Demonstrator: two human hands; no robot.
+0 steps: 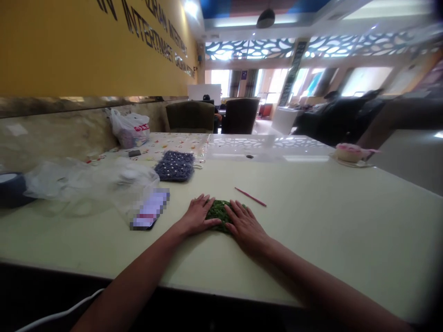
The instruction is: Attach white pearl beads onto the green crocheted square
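A small green crocheted piece [218,211] lies on the pale table [311,221] in front of me. My left hand [198,216] rests flat on its left side, fingers stretched out. My right hand [244,223] lies flat on its right side, fingers spread. Most of the green piece is covered by the two hands. A thin pink crochet hook [250,197] lies on the table just beyond my right hand, apart from it.
A phone [150,210] lies left of my hands beside clear plastic bags [93,182]. Farther back are a purple beaded crocheted piece [175,165], a white shopping bag [129,129] and a pink item on a saucer [349,152]. Chairs stand behind the table.
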